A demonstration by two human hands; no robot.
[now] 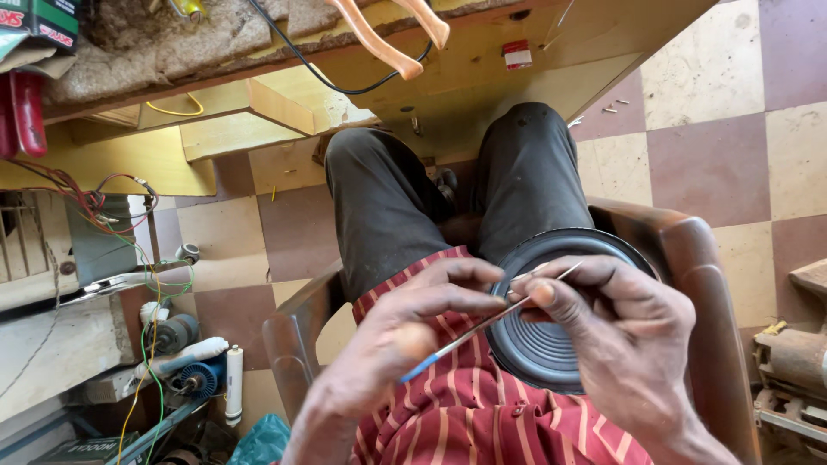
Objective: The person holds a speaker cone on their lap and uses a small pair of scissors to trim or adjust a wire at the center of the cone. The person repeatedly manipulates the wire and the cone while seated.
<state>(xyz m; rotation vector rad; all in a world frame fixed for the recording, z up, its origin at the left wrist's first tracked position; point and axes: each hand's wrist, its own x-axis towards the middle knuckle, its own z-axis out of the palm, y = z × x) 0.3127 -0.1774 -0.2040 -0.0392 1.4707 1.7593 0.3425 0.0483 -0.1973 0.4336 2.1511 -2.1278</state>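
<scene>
Both hands meet over the person's lap, pinching a thin metal rod (508,307) that runs slantwise from lower left to upper right. The rod is slim, straight and shiny, with a blue end (419,368) at its lower tip, and its bare upper tip pokes out past the right hand's fingers. The left hand (405,331) closes thumb and fingers together on the rod's middle stretch; the right hand (616,323) clamps it between thumb and forefinger nearer the upper end.

Under the hands lies a black speaker cone (543,344), round, matt and ribbed with concentric rings, resting on the lap against the right thigh. The rod crosses above the cone's upper left rim.

The person wears dark grey trousers (388,207) of dusty cloth and a red shirt (465,413) with pale stripes, and sits in a chair with smooth brown armrests (698,267). The floor (715,146) is a checker of maroon and cream tiles, speckled. A plywood bench (465,77) crosses the top edge, with a black cable (327,79) hanging over it. At the left edge, tangled coloured wires (138,258) lie among small motors (185,375).
</scene>
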